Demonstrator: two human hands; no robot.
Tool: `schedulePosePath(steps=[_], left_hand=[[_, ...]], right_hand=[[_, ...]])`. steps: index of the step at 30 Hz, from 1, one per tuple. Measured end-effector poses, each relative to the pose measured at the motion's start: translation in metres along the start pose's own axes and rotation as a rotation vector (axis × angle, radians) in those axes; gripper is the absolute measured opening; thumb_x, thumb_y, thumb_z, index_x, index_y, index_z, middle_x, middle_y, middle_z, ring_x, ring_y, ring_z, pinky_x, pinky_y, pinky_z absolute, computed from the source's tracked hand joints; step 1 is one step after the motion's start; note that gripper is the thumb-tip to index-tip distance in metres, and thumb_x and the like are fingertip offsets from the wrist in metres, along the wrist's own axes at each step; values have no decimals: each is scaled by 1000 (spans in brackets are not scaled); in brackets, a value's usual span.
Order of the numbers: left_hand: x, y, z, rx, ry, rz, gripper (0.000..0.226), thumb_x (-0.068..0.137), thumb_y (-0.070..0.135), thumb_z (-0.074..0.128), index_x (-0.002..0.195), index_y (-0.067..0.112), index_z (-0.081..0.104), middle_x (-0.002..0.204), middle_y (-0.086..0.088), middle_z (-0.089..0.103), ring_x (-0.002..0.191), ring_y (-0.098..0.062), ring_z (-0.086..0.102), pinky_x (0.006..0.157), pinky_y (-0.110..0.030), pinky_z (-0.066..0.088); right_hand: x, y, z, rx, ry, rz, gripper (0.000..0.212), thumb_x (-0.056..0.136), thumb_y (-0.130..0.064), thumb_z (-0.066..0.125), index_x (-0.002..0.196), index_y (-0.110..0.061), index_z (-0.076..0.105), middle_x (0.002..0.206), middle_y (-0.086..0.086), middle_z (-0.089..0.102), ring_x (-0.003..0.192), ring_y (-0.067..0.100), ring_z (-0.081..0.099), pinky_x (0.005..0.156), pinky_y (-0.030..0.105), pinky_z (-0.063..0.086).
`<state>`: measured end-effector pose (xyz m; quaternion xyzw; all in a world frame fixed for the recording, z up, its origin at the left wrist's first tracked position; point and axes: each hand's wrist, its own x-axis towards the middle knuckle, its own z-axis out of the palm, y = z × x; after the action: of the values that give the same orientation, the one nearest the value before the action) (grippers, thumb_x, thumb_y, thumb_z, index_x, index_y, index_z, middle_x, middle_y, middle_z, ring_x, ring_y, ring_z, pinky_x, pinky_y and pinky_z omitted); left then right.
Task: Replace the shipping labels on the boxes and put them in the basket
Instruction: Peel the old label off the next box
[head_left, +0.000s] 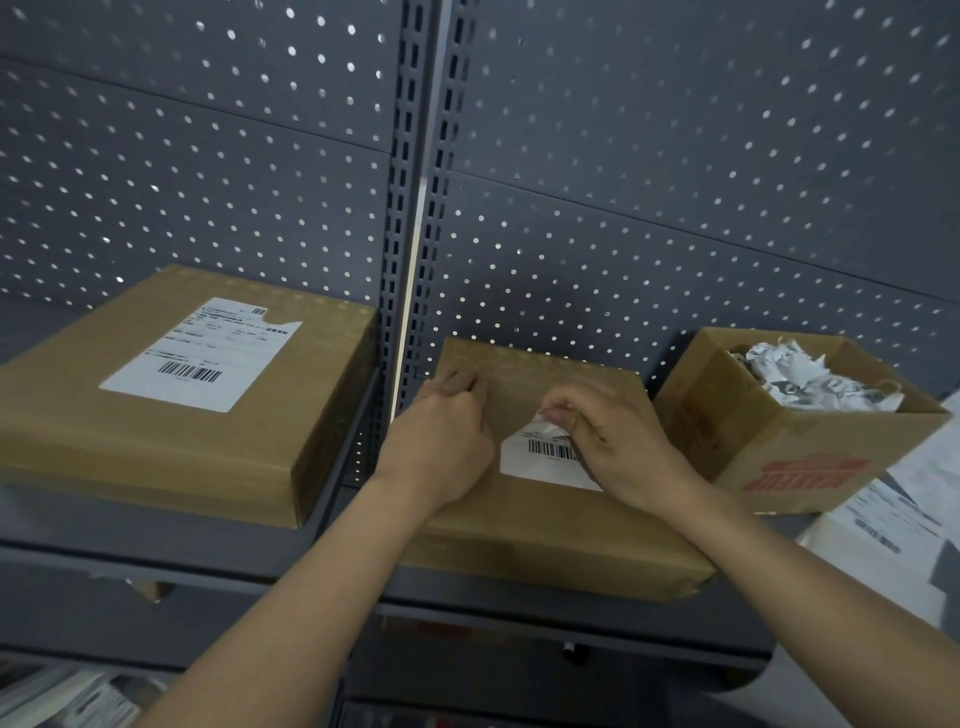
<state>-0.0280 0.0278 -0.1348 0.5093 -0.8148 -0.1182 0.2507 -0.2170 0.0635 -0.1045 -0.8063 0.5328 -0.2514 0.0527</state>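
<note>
right now the middle box (545, 525) lies flat on the shelf (208, 540) with its old label (540, 457) facing up, so both hands can get at it. the left hand (447, 431) sits on the far left corner of the middle box. its fingers (462, 384) are curled in a loose fist and hold nothing i can see. i think it pushes down so the box does not slide. the right hand (618, 441) is on top of the middle box too. its fingers (563, 413) pinch the far edge of the old label, which is lifted and crinkled there. the rest of the label, with the bar code, lies stuck just under and in front of those fingers. just right of the middle box stands an open box (779, 447) of paper scraps (800, 374), likely for torn labels. well to the left of the middle box waits a big box (156, 431).
</note>
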Motion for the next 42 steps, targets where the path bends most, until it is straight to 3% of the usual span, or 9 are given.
schedulePosePath(steps=[7, 14, 17, 19, 26, 29, 33, 39, 42], left_hand=[[1, -3, 3, 12, -14, 3, 43, 99, 15, 40, 140, 8, 48, 148, -4, 42, 138, -23, 34, 112, -29, 26], [1, -2, 1, 8, 5, 29, 43, 98, 15, 41, 140, 8, 48, 149, -3, 41, 140, -19, 29, 113, -24, 19], [1, -3, 2, -3, 15, 24, 41, 99, 15, 41, 138, 8, 50, 148, -2, 43, 139, -19, 30, 112, -24, 20], [2, -3, 3, -5, 18, 27, 40, 99, 15, 40, 137, 7, 52, 147, -3, 44, 139, -19, 31, 111, -24, 21], [1, -3, 4, -25, 20, 20, 38, 98, 13, 41, 132, 5, 56, 143, -5, 48, 138, -21, 34, 113, -28, 24], [1, -3, 4, -23, 17, 23, 37, 98, 13, 41, 131, 5, 56, 142, -6, 49, 137, -22, 35, 113, -29, 24], [2, -5, 5, -32, 15, 26, 40, 94, 16, 34, 122, 5, 60, 131, -6, 55, 131, -25, 42, 112, -33, 32], [-1, -1, -1, -13, -7, 13, 40, 102, 17, 36, 138, 6, 50, 148, -5, 43, 141, -22, 29, 114, -27, 20], [-1, 0, -1, -9, -14, 17, 41, 102, 17, 36, 140, 7, 48, 151, -4, 40, 143, -20, 26, 115, -25, 17]], right_hand=[[-6, -10, 3, 2, -19, 81, 21, 91, -44, 59, 92, -25, 49, 88, -14, 50, 79, -3, 48, 67, 10, 36], [-7, -7, 5, 34, 89, 29, 21, 89, -30, 68, 84, -15, 54, 87, -4, 55, 81, 5, 52, 68, 10, 38], [-10, -4, 4, 111, 112, -3, 22, 90, -31, 64, 85, -12, 55, 90, 0, 57, 82, 11, 56, 70, 26, 48], [-12, -3, 3, 136, 124, -25, 20, 90, -30, 64, 83, -14, 53, 90, 0, 58, 83, 15, 57, 71, 34, 48], [-15, -4, 4, 211, 176, -37, 18, 92, -33, 56, 83, -19, 50, 88, -9, 59, 87, 10, 60, 73, 33, 47], [-16, -3, 3, 274, 239, -43, 13, 94, -31, 55, 85, -28, 47, 84, -10, 55, 83, 24, 64, 68, 44, 48], [-19, -2, 1, 326, 305, -7, 15, 92, -29, 55, 83, -19, 49, 78, -13, 51, 72, 11, 52, 65, 27, 43], [-19, -3, -26, 444, 488, 144, 14, 97, -3, 54, 90, -15, 48, 73, -3, 50, 64, 3, 47, 59, 21, 40], [-19, 3, -46, 365, 423, 194, 23, 99, -7, 50, 116, -23, 50, 98, -4, 59, 77, 1, 51, 72, 26, 44]])
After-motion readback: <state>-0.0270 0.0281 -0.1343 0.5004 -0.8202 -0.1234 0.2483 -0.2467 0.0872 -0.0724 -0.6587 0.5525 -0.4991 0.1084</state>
